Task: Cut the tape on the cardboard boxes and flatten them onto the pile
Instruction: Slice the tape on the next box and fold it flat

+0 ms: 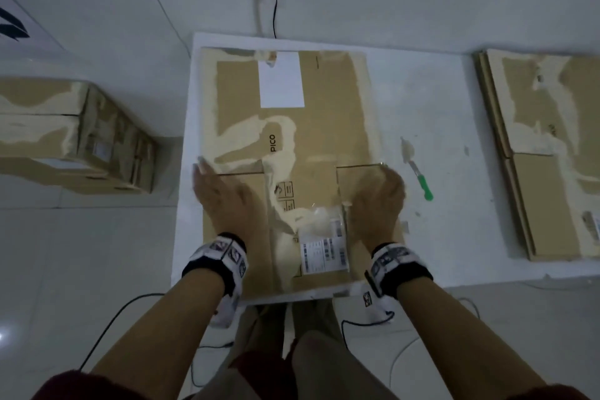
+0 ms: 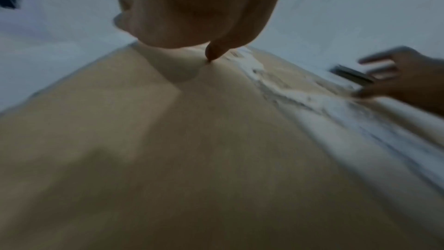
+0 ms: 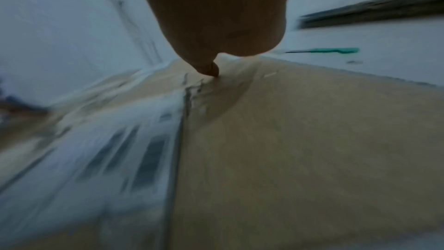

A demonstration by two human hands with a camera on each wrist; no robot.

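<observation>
The left hand (image 1: 224,195) lies spread, palm down, on the flattened cardboard box (image 1: 285,146) at about 8 o'clock of the sheet, and the right hand (image 1: 378,198) rests on it at 4 o'clock, fingers loosely bent, holding nothing. They likely press its flaps flat on the white board (image 1: 431,101) before moving it. The green-handled knife (image 1: 420,177) lies at 3 o'clock, the pile (image 1: 548,172) beyond.

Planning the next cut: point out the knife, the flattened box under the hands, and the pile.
knife (image 1: 425,184), head view, green handle.
flattened box (image 1: 240,84), head view, bare upper-left panel.
pile (image 1: 539,204), head view, top sheet's lower panel.
</observation>
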